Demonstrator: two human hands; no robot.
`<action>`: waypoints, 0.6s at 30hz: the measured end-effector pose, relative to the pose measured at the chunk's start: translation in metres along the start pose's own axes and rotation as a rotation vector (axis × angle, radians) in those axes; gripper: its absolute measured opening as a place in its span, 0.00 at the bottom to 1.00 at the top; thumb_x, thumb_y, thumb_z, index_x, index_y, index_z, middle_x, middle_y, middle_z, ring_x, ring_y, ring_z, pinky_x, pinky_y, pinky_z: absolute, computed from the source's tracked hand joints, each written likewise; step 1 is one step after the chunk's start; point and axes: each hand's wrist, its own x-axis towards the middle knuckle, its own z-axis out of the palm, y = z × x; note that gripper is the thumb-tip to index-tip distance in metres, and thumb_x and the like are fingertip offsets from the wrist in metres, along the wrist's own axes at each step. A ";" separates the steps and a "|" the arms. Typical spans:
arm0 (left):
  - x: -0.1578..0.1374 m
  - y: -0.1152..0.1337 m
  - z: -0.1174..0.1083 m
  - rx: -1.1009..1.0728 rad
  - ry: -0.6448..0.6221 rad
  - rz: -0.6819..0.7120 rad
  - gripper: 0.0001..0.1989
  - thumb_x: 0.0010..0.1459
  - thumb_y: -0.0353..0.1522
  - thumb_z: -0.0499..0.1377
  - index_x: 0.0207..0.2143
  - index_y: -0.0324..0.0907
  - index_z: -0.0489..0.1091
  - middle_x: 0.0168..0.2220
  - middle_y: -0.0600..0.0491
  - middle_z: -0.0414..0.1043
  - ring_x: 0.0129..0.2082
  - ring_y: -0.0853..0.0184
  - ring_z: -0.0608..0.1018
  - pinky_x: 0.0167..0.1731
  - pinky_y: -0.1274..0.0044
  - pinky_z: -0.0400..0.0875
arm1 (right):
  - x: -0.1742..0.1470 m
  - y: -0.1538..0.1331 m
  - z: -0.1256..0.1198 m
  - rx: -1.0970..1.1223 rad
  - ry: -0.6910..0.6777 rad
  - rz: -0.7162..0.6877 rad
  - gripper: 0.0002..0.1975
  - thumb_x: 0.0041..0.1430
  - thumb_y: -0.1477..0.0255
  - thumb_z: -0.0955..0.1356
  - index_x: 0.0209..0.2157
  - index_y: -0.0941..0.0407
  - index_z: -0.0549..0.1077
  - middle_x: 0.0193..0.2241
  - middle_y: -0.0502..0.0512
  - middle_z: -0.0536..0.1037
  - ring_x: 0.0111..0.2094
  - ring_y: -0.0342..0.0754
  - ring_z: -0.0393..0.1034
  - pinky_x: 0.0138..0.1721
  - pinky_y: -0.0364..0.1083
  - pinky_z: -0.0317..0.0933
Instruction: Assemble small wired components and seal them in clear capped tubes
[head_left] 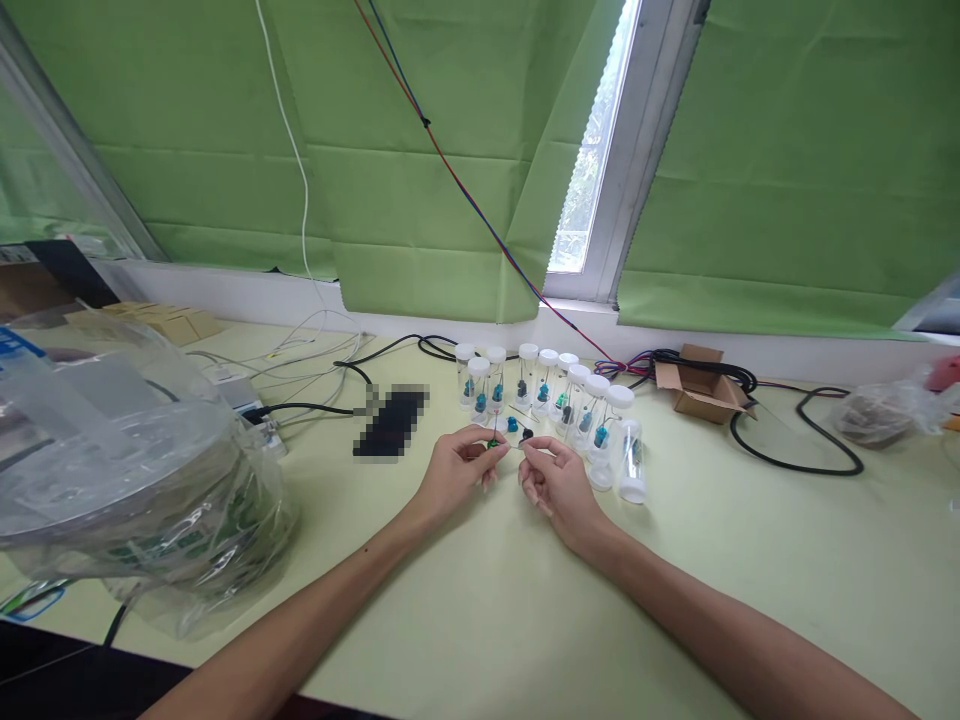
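My left hand [466, 464] pinches a small green part [493, 442] with a thin stem standing up from it. Close beside it, my right hand [553, 480] has thumb and forefinger pressed together at the near side of the green part; what they hold is too small to make out. Just beyond my fingertips lie a small blue part [513, 425] and a small black part [527, 435] on the table. Behind these stand several clear tubes with white caps [528, 351], holding blue, green or black parts with thin stems. One capped tube [633, 462] is at the right.
A large plastic-wrapped reel [135, 480] takes up the left side of the pale table [480, 620]. A blurred dark flat object [391, 424] lies left of my hands. An open cardboard box [701, 388], black cables [817, 468] and a plastic bag [877, 408] are at the right.
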 end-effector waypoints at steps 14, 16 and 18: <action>0.002 0.001 -0.002 -0.053 -0.013 -0.038 0.13 0.53 0.40 0.65 0.32 0.38 0.74 0.23 0.55 0.69 0.19 0.72 0.68 0.19 0.79 0.65 | -0.003 -0.007 -0.001 -0.164 -0.095 -0.252 0.15 0.56 0.60 0.71 0.31 0.56 0.68 0.23 0.49 0.75 0.16 0.41 0.66 0.14 0.40 0.57; 0.003 0.001 -0.003 -0.077 -0.018 -0.052 0.13 0.53 0.40 0.65 0.33 0.38 0.74 0.21 0.56 0.68 0.18 0.72 0.68 0.20 0.79 0.65 | -0.001 -0.007 -0.003 -0.219 -0.116 -0.321 0.13 0.57 0.61 0.71 0.33 0.56 0.69 0.25 0.50 0.75 0.18 0.42 0.68 0.16 0.41 0.60; 0.003 0.001 -0.004 -0.097 -0.019 -0.060 0.14 0.54 0.40 0.65 0.33 0.38 0.74 0.19 0.57 0.68 0.18 0.73 0.67 0.21 0.79 0.64 | 0.000 -0.009 -0.006 -0.307 -0.143 -0.392 0.10 0.58 0.64 0.71 0.36 0.56 0.71 0.27 0.51 0.75 0.20 0.43 0.69 0.18 0.42 0.61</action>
